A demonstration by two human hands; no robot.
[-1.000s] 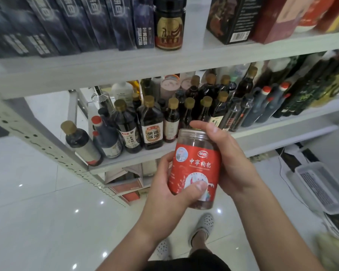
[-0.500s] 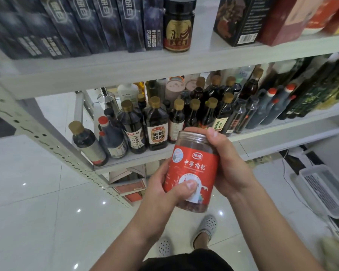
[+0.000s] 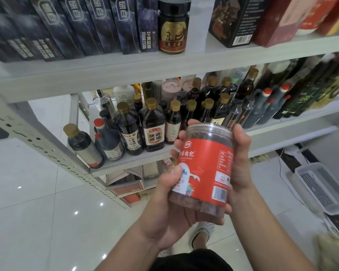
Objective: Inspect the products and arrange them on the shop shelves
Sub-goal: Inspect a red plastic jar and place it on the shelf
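Now the left hand (image 3: 164, 208) grips the red jar (image 3: 204, 165) low, the right hand (image 3: 241, 163) grips its side, in front of the shelves (image 3: 125, 73). Turn it slowly and look all around.

White upper shelf (image 3: 106, 74) bearing dark boxes (image 3: 98, 24) and a black jar (image 3: 173, 26); lower shelf (image 3: 292, 124) crowded with soy-sauce bottles (image 3: 152, 128).

Jar (image 3: 204, 166): turning about its own axis between both hands; logo face is swinging leftward, barcode and printed panel are coming round toward the camera. Left hand (image 3: 164, 208): sliding lower, palm cupping under the base, thumb shifting toward the label's left edge. Right hand (image 3: 241, 163): moving off the lid, down the right side.
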